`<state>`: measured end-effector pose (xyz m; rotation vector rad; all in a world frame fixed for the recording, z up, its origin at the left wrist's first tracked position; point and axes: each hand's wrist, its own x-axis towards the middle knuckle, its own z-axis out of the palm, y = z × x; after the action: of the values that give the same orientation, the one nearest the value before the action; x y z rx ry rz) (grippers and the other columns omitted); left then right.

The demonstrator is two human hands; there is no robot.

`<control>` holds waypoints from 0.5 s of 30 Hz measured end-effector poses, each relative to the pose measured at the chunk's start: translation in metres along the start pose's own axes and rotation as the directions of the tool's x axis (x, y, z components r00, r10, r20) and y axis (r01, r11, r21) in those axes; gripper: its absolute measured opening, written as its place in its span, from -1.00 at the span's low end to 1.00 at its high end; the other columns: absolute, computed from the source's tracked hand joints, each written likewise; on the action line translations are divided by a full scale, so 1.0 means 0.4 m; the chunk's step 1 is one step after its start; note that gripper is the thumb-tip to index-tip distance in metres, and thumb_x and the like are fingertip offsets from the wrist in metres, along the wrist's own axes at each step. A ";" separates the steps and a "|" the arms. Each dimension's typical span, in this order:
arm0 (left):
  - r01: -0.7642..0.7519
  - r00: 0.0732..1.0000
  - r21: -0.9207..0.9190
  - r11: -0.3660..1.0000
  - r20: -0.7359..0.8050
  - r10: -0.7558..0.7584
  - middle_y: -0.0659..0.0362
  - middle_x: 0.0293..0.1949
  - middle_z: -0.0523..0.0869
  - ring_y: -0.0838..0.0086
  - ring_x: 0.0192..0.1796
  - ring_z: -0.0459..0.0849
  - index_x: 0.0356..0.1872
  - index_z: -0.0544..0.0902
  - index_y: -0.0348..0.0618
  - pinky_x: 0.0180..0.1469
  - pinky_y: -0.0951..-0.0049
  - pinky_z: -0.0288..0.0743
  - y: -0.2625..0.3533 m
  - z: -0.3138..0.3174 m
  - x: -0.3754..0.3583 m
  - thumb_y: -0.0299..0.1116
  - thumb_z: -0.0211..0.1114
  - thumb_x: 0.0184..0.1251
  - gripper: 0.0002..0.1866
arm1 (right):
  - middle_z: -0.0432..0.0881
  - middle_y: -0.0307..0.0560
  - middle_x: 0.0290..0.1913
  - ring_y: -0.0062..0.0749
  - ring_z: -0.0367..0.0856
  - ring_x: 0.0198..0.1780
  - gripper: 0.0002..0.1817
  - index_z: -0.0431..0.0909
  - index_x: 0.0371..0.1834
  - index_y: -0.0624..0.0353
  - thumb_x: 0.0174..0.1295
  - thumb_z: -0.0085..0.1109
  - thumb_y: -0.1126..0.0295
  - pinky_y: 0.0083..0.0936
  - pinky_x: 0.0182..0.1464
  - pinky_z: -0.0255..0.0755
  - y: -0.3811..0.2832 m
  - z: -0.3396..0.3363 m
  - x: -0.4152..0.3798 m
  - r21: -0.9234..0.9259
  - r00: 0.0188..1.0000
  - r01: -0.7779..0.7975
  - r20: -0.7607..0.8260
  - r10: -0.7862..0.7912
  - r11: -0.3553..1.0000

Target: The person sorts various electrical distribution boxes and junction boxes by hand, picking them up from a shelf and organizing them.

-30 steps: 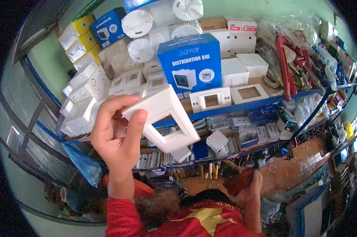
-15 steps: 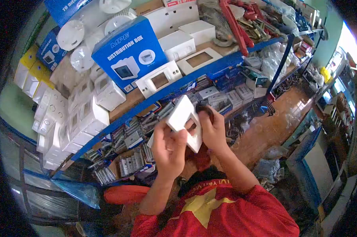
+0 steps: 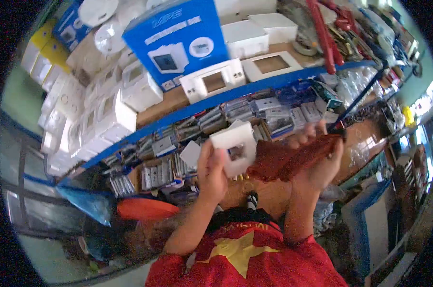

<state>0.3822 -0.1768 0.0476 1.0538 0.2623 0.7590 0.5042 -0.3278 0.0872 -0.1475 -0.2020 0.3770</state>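
My left hand (image 3: 212, 173) grips a white plastic cover plate (image 3: 231, 137) with a square window by its left side, thumb on the face. The plate is tilted up towards me. Over my right hand (image 3: 320, 170) lies a dark reddish-brown cloth (image 3: 293, 158); the palm is turned up and the fingers curl around its edge. The left end of the cloth reaches the right edge of the plate.
Ahead, a blue-edged shelf (image 3: 269, 82) carries a blue distribution box carton (image 3: 178, 45), a white enclosure front (image 3: 197, 86) and a white frame (image 3: 254, 68). Packed parts (image 3: 151, 177) fill the level below. A red stool (image 3: 147, 209) stands at lower left.
My right hand has moved right, away from the plate, and the cloth is now spread out. The plate has turned its face more towards me. The view has shifted closer to the shelf.
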 end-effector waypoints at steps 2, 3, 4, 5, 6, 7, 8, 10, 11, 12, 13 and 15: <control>0.374 0.916 -0.371 0.850 0.001 -0.402 0.17 0.28 0.40 0.37 0.27 0.42 0.36 0.26 -0.08 0.33 0.22 0.29 -0.006 0.014 -0.013 -0.21 0.04 0.48 -0.51 | 0.50 0.04 -0.10 -0.16 0.50 -0.06 -0.42 0.39 0.09 0.17 0.31 -0.18 -0.12 -0.18 -0.05 0.45 0.060 0.107 -0.020 -0.164 0.994 0.107 0.041 -0.101 0.981; 0.425 0.896 -0.465 0.777 0.094 -0.433 0.17 0.31 0.36 0.34 0.30 0.39 0.38 0.22 -0.03 0.34 0.20 0.27 0.002 0.018 -0.019 -0.18 0.00 0.49 -0.50 | 0.49 0.05 -0.06 -0.14 0.49 -0.01 -0.40 0.38 0.13 0.17 0.28 -0.14 -0.12 -0.16 0.02 0.44 0.087 0.133 -0.028 -0.240 0.984 0.178 0.068 -0.166 0.954; 0.481 0.870 -0.543 0.688 0.200 -0.450 0.17 0.35 0.32 0.31 0.33 0.36 0.41 0.19 0.01 0.35 0.18 0.25 0.011 0.024 -0.021 -0.15 -0.04 0.50 -0.48 | 0.45 0.09 0.05 0.01 0.42 0.11 -0.40 0.38 0.16 0.13 0.21 -0.07 -0.09 0.03 0.15 0.28 0.110 0.108 -0.015 -0.703 0.888 0.438 0.437 -0.146 0.561; 0.543 0.834 -0.603 0.585 0.308 -0.457 0.17 0.38 0.28 0.28 0.36 0.33 0.43 0.15 0.05 0.37 0.16 0.23 0.020 0.027 -0.024 -0.12 -0.08 0.51 -0.47 | 0.36 0.10 0.20 0.17 0.25 0.25 -0.38 0.40 0.17 0.08 0.09 0.02 -0.05 0.22 0.24 0.01 0.131 0.103 -0.033 -0.842 0.843 0.526 0.535 0.056 0.115; 0.543 0.840 -0.589 0.598 0.369 -0.399 0.17 0.39 0.27 0.28 0.37 0.31 0.44 0.13 0.06 0.37 0.16 0.21 0.028 0.026 -0.026 -0.09 -0.12 0.51 -0.46 | 0.28 0.12 0.34 0.32 0.09 0.39 -0.34 0.42 0.19 0.03 -0.03 0.11 0.00 0.41 0.33 -0.26 0.153 0.098 -0.050 -0.686 0.755 0.656 0.605 0.254 -0.315; 0.540 0.839 -0.580 0.610 0.426 -0.339 0.16 0.40 0.26 0.28 0.39 0.29 0.45 0.12 0.07 0.38 0.15 0.20 0.039 0.022 -0.028 -0.07 -0.16 0.51 -0.45 | 0.19 0.12 0.40 0.34 -0.06 0.44 -0.29 0.42 0.23 -0.02 -0.07 0.13 -0.02 0.43 0.33 -0.37 0.177 0.072 -0.075 -0.621 0.775 0.625 0.564 0.284 -0.473; 0.527 0.836 -0.573 0.627 0.480 -0.264 0.16 0.41 0.25 0.28 0.40 0.27 0.46 0.10 0.07 0.39 0.15 0.19 0.052 0.017 -0.025 -0.05 -0.20 0.52 -0.44 | 0.11 0.12 0.46 0.36 -0.21 0.49 -0.24 0.41 0.27 -0.07 -0.11 0.16 -0.03 0.45 0.32 -0.47 0.204 0.043 -0.089 -0.525 0.791 0.591 0.529 0.309 -0.612; 0.468 0.875 -0.407 0.784 0.338 -0.347 0.14 0.48 0.11 0.18 0.46 0.16 0.49 0.00 0.02 0.46 0.15 0.03 0.041 -0.012 -0.059 0.04 -0.17 0.46 -0.33 | -0.05 0.06 0.53 0.48 -0.30 0.47 -0.12 0.28 0.39 -0.33 -0.15 0.19 -0.16 0.54 0.27 -0.43 0.210 0.025 -0.113 -0.647 0.859 0.508 0.425 0.285 -0.569; 0.530 0.848 -0.453 0.717 0.266 -0.459 0.14 0.48 0.10 0.18 0.45 0.17 0.50 -0.02 0.02 0.45 0.15 0.04 0.004 -0.068 -0.068 0.04 -0.18 0.46 -0.33 | -0.15 0.13 0.54 0.51 -0.34 0.47 -0.16 0.26 0.40 -0.46 -0.09 0.17 -0.20 0.58 0.24 -0.38 0.209 0.024 -0.127 -0.713 0.876 0.481 0.385 0.289 -0.510; 0.568 0.817 -0.492 0.660 0.241 -0.523 0.12 0.46 0.14 0.19 0.43 0.21 0.50 -0.02 0.02 0.44 0.15 0.08 0.017 -0.083 -0.078 0.02 -0.14 0.46 -0.33 | -0.21 0.23 0.54 0.55 -0.35 0.46 -0.18 0.27 0.40 -0.46 -0.06 0.16 -0.21 0.58 0.24 -0.40 0.218 0.026 -0.149 -0.754 0.888 0.458 0.367 0.277 -0.472; 0.596 0.782 -0.535 0.599 0.216 -0.585 0.10 0.45 0.17 0.19 0.41 0.26 0.50 -0.02 0.01 0.43 0.16 0.11 0.029 -0.099 -0.089 0.00 -0.11 0.46 -0.32 | -0.25 0.26 0.53 0.53 -0.33 0.47 -0.19 0.27 0.40 -0.43 -0.04 0.14 -0.18 0.49 0.29 -0.34 0.228 0.015 -0.176 -0.758 0.884 0.465 0.368 0.289 -0.458; 0.529 0.847 -0.357 0.770 0.281 -0.451 0.08 0.41 0.23 0.21 0.38 0.30 0.48 0.03 0.01 0.40 0.18 0.17 0.080 -0.120 -0.089 -0.02 -0.05 0.45 -0.33 | -0.31 0.29 0.53 0.48 -0.29 0.48 -0.21 0.26 0.41 -0.35 -0.01 0.12 -0.09 0.29 0.36 -0.21 0.259 -0.032 -0.233 -0.800 0.870 0.475 0.363 0.335 -0.366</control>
<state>0.3169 -0.1592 0.0461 0.5858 0.1935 0.2159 0.3859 -0.2692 0.0405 -1.9703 -1.1251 -0.0934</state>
